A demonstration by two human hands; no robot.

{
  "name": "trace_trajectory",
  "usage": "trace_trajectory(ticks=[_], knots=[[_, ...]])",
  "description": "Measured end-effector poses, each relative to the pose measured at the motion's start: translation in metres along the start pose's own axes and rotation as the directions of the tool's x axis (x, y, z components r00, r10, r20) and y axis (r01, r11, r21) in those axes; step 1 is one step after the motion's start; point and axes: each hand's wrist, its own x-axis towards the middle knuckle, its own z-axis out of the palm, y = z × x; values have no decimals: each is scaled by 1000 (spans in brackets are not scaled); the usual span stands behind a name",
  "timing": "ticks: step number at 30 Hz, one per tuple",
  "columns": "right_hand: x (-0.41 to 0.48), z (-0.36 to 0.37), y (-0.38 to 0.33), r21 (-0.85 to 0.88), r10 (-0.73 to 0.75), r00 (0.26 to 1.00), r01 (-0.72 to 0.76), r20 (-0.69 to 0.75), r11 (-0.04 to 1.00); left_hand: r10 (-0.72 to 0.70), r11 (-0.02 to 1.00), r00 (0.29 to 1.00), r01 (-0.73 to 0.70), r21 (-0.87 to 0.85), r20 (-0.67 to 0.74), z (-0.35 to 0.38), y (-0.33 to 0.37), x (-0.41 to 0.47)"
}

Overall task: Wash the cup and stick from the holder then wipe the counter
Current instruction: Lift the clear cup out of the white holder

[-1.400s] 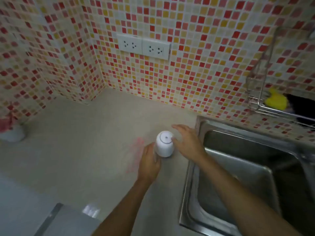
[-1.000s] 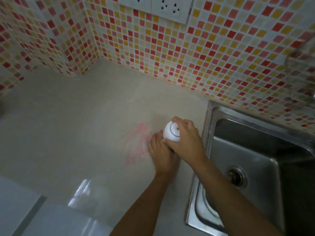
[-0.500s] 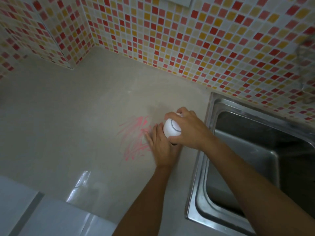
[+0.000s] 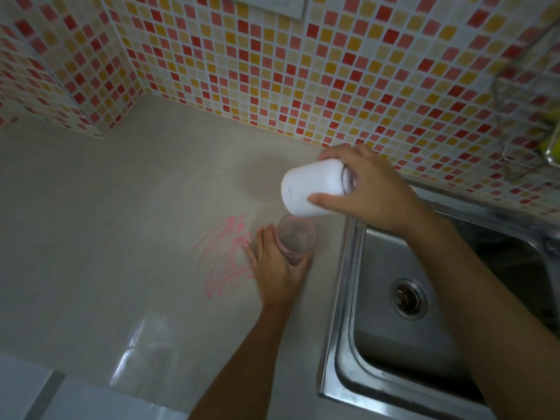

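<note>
My right hand (image 4: 369, 189) grips a white cup-shaped holder (image 4: 309, 189), lifted off the counter and tipped on its side just left of the sink. Below it, my left hand (image 4: 272, 268) wraps around a small translucent pinkish cup (image 4: 297, 237) that stands upright on the beige counter (image 4: 106, 207). The white holder hangs just above the cup's rim. A smear of pink streaks (image 4: 224, 256) marks the counter directly left of my left hand. No stick shows in this view.
A steel sink (image 4: 394, 322) with a round drain (image 4: 407, 297) lies to the right. A wire rack (image 4: 533, 116) with something yellow hangs on the mosaic tile wall at far right. A wall socket plate (image 4: 272, 4) sits at the top edge.
My right hand has lifted the white holder up and to the right, tipping it sideways. This uncovered the pinkish cup, which stays on the counter in my left hand.
</note>
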Motion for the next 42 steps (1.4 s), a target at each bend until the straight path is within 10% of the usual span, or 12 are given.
trace_trajectory(ticks=[3, 7, 11, 20, 31, 42], knots=[[-7, 14, 33, 268, 229, 966, -190, -123, 945, -4, 1000, 1000, 4, -3, 17, 0, 1, -1], [-19, 59, 82, 700, 543, 838, -356, -54, 619, -12, 1000, 1000, 11, 25, 9, 3, 1, -1], [-29, 101, 108, 883, 533, 841, -318, 95, 344, -27, 1000, 1000, 27, 10, -4, 4, 1, -1], [-38, 146, 110, 692, 409, 903, -211, -133, 690, -45, 999, 999, 45, -8, 3, 8, -1, -2], [-59, 149, 92, 673, 325, 920, -101, -217, 733, -40, 997, 999, 39, -61, -26, 2, 4, -1], [-230, 171, 125, 89, 511, 857, -505, -68, 858, 11, 999, 997, -8, -42, 79, -37, 4, -62]])
